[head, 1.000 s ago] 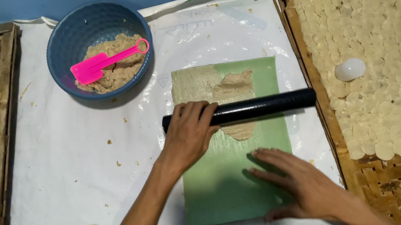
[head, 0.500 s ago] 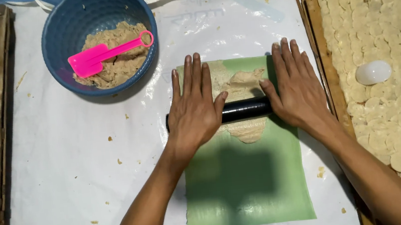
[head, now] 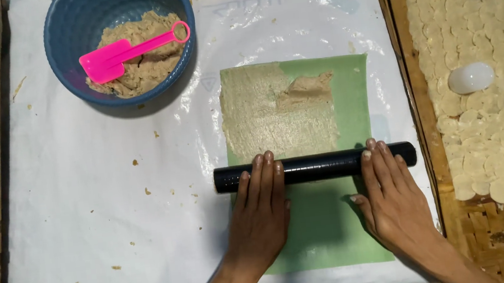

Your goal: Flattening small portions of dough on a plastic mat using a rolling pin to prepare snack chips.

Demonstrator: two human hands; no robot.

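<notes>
On the green sheet [head: 336, 226] we press our left hand [head: 259, 212] and right hand [head: 392, 198] flat — fingers open, gripping nothing — on the black roller [head: 315, 167], just below the flattened dough [head: 268, 118], so it rolls evenly.

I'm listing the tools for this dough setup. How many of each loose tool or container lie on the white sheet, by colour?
Black: 1, the roller under both hands
Blue: 1, the bowl
Pink: 1, the spatula in the bowl
Green: 1, the mat
Total: 4
</notes>
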